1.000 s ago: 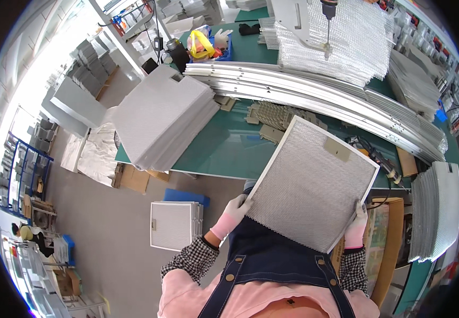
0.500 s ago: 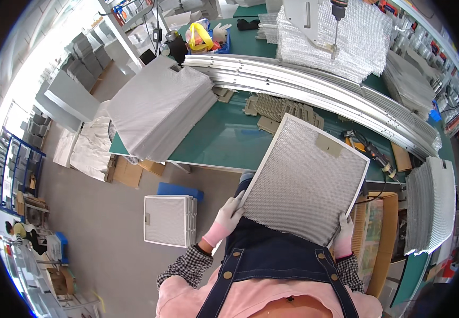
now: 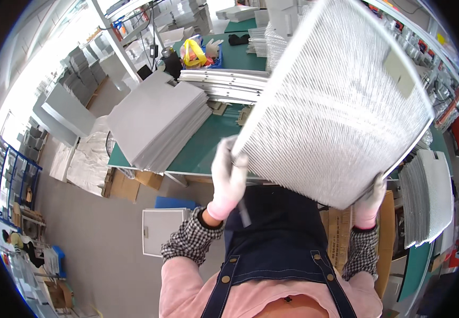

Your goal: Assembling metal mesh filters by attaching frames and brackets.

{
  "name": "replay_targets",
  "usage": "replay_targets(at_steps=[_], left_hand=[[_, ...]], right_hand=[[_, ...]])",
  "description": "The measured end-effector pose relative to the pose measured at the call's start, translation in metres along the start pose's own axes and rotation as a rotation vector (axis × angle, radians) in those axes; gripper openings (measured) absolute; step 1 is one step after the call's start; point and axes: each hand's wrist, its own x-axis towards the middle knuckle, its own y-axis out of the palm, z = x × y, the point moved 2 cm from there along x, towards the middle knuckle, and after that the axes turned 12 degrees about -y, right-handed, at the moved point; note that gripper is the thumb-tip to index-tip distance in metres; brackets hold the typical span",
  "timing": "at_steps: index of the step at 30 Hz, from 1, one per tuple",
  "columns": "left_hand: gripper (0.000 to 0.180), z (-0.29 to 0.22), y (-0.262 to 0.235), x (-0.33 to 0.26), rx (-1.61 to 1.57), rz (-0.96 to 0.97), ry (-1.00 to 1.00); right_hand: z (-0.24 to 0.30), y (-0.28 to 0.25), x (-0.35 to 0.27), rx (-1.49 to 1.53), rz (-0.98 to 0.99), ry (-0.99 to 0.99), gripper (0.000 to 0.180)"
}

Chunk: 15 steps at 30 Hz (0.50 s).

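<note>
A large square metal mesh filter panel point(image 3: 335, 106) with a silver frame fills the upper right of the view, raised close to the camera and tilted. My left hand point(image 3: 228, 177), in a white and pink glove, grips its lower left edge. At the panel's lower right corner my right hand point(image 3: 370, 204), gloved the same way, holds the frame and is partly hidden by it. The panel hides much of the green workbench point(image 3: 203, 148) behind it.
A stack of grey sheets point(image 3: 158, 122) lies on the bench's left end. Long silver rails point(image 3: 224, 85) lie across the bench behind it. A white framed panel point(image 3: 160, 230) leans on the floor below. More mesh panels point(image 3: 425, 196) are stacked at right. Cardboard point(image 3: 128, 185) sits under the bench.
Both hands have lifted the mesh panel from waist height up toward the camera, so it now looks much larger and covers the bench's right side.
</note>
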Motion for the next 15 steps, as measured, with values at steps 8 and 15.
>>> replay_targets(at_steps=[8,15], left_hand=[[0.060,0.086,0.060,-0.078,-0.124,0.517,-0.375],[0.039,0.052,-0.023,-0.075,0.574,1.520,-0.390]], right_hand=[[0.107,0.073,0.137,-0.620,0.691,-0.146,0.044],[-0.006,0.124,0.120,-0.812,1.419,0.232,0.047]])
